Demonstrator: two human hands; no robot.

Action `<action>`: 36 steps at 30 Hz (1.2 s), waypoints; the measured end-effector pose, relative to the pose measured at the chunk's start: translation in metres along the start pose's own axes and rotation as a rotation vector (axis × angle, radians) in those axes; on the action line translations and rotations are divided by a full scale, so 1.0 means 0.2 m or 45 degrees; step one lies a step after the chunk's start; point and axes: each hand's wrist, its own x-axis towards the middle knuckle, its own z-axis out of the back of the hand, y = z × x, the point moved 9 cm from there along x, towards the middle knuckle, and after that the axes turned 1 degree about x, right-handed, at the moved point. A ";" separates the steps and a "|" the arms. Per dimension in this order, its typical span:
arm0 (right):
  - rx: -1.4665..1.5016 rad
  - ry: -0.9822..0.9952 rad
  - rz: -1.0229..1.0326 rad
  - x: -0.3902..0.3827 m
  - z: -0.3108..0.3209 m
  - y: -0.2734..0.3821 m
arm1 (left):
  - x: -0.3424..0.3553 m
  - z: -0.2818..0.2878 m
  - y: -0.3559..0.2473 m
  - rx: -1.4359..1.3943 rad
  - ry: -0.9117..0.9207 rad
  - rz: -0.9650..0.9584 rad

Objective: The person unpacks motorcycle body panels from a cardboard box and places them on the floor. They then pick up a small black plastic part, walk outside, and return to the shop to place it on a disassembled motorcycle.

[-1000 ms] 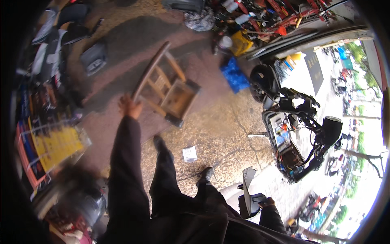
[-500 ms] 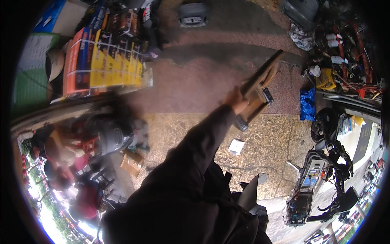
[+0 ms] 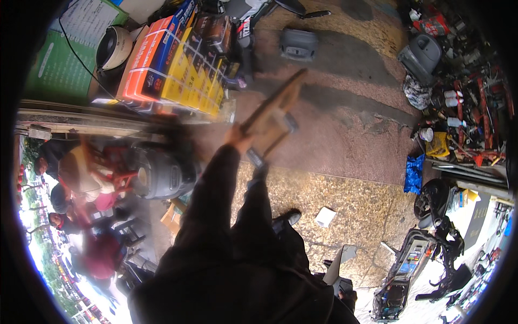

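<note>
My left hand (image 3: 238,139) is closed on the edge of a small wooden stool (image 3: 278,110), carried tilted at the end of my outstretched arm. The stool has a flat board on one side and dark feet on the other, and motion blurs it a little. Low in the view, by my right side, my right hand (image 3: 349,296) is partly seen, its fingers curled at a grey-white curved plastic panel (image 3: 340,263). The panel's lower end and most of that hand are in shadow or hidden by my dark clothes.
Strapped orange and yellow cartons (image 3: 178,81) stand at the far left, above a dark scooter (image 3: 162,175). People (image 3: 81,178) sit at the left. A white box (image 3: 325,216) lies on the floor. To the right are a stripped scooter frame (image 3: 404,270) and a parts rack (image 3: 480,102).
My left hand has swung the stool leftward across the view. The head view has shifted, so the cartons and floor sit further right, and my shoe now shows. The panel stays by my right side.
</note>
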 end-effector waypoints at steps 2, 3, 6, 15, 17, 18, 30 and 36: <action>0.499 0.031 -0.250 -0.10 0.07 0.05 | 0.06 0.21 0.30 0.028 -0.069 -0.028; 0.587 -0.050 -0.245 -0.14 0.14 0.13 | 0.11 0.31 0.49 0.121 -0.031 0.118; 0.535 -0.117 -0.150 -0.15 0.31 0.38 | 0.22 0.63 0.89 0.284 -0.062 0.037; -0.104 -0.593 0.766 -0.34 0.86 1.31 | 0.53 0.74 2.29 0.725 0.294 0.155; 0.291 -0.570 0.664 -0.38 1.01 1.39 | 0.63 0.87 2.36 0.582 0.043 0.228; 0.599 -0.651 0.490 -0.42 1.06 1.38 | 0.61 0.91 2.36 0.646 -0.027 0.337; 0.939 -0.469 0.480 -0.34 1.20 2.27 | -0.25 -0.14 0.24 -0.244 0.673 -0.091; 0.770 -0.273 0.602 -0.18 1.25 2.92 | -0.79 -0.32 0.20 -0.511 0.956 0.181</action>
